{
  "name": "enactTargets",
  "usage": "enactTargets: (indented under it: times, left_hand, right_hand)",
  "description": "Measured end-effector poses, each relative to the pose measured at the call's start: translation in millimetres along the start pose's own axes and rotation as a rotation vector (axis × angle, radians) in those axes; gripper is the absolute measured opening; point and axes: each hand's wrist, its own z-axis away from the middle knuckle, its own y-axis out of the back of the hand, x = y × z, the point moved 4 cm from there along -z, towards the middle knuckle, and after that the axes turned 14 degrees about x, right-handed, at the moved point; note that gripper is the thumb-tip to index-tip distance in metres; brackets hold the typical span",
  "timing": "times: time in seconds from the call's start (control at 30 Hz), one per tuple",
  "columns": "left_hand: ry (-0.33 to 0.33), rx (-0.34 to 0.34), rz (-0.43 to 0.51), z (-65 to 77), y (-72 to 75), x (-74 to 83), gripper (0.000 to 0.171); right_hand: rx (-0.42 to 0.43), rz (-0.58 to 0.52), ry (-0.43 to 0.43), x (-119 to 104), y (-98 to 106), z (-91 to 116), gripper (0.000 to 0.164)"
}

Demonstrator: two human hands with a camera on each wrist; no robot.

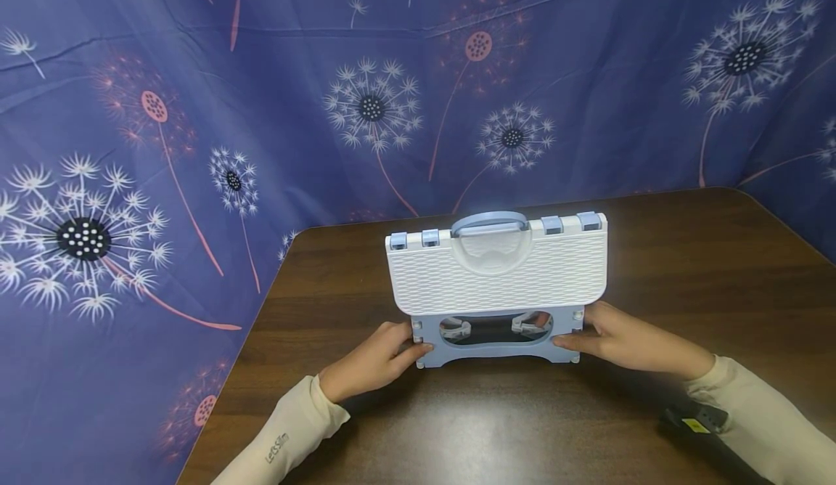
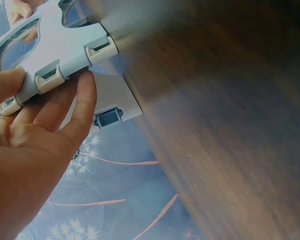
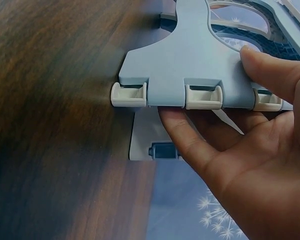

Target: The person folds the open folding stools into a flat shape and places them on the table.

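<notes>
A folding step stool (image 1: 496, 282) with a white ribbed top and a light-blue leg panel (image 1: 499, 351) stands partly folded on the wooden table. A blue carry handle (image 1: 490, 218) arches from the top's far edge. At the panel's left side, my left hand (image 1: 375, 361) grips the hinged edge, thumb on the front face and fingers behind. My right hand (image 1: 620, 336) holds the opposite edge likewise, its thumb beside the oval opening. White hinge pieces (image 3: 204, 97) line the panel's edge in the right wrist view. Some fingertips are hidden behind the panel.
The brown wooden table (image 1: 686, 267) extends around the stool. A small dark object with a yellow label (image 1: 696, 425) lies near the right forearm, partly covered by the sleeve. Behind the table hangs a blue cloth (image 1: 274, 71) with dandelion prints.
</notes>
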Motion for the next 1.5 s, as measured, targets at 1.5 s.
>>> enactTargets:
  times: [1.5]
  left_hand:
    - [-0.020,0.020,-0.019,-1.6,-0.2,-0.3,0.014]
  right_hand:
    - [0.004,-0.026,0.030,3.2,0.0,-1.7,0.048]
